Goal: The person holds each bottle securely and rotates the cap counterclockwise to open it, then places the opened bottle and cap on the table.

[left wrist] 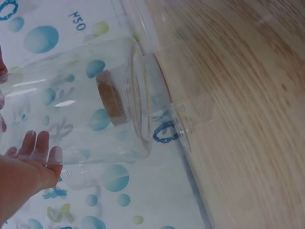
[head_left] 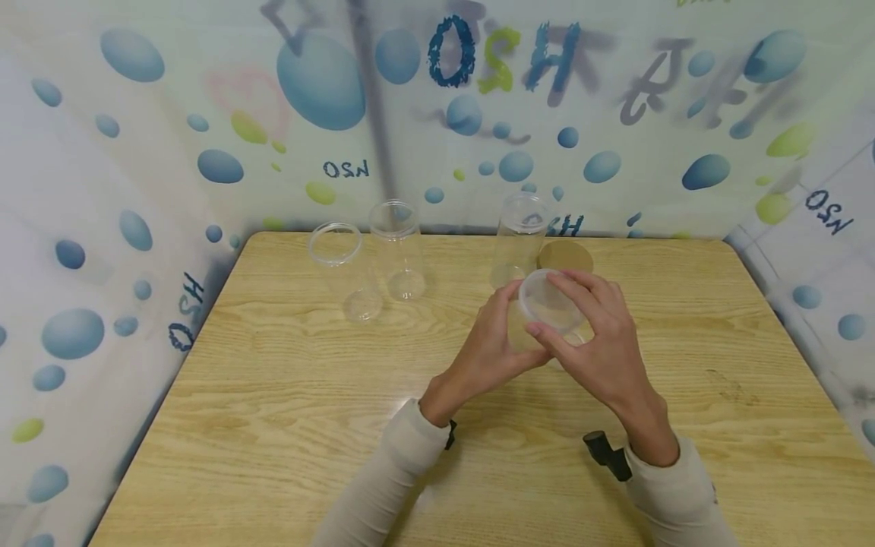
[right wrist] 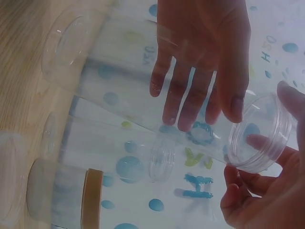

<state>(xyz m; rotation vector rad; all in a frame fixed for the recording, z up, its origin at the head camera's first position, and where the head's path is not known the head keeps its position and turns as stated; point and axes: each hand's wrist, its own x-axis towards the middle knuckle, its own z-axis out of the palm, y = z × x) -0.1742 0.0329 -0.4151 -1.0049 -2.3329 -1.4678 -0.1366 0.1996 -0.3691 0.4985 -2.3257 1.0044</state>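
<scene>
My left hand (head_left: 481, 346) grips the body of a clear plastic jar (right wrist: 138, 71), its thumb on one side and fingers round the other. At the jar's mouth my right hand (head_left: 608, 342) holds a clear, whitish-looking lid (head_left: 550, 304) by the rim, with thumb and fingers spread about its edge. The right wrist view shows this ring-like rim close up. How firmly the lid sits on the jar I cannot tell. In the left wrist view the jar lies across the picture, and its base is near the wooden tabletop.
Two uncapped clear jars, a nearer one (head_left: 335, 243) and a farther one (head_left: 396, 228), stand at the back left. Behind my hands are another tall clear jar (head_left: 522, 224) and a shorter jar with a brown lid (head_left: 566, 257). A patterned curtain (head_left: 437, 152) hangs behind the table.
</scene>
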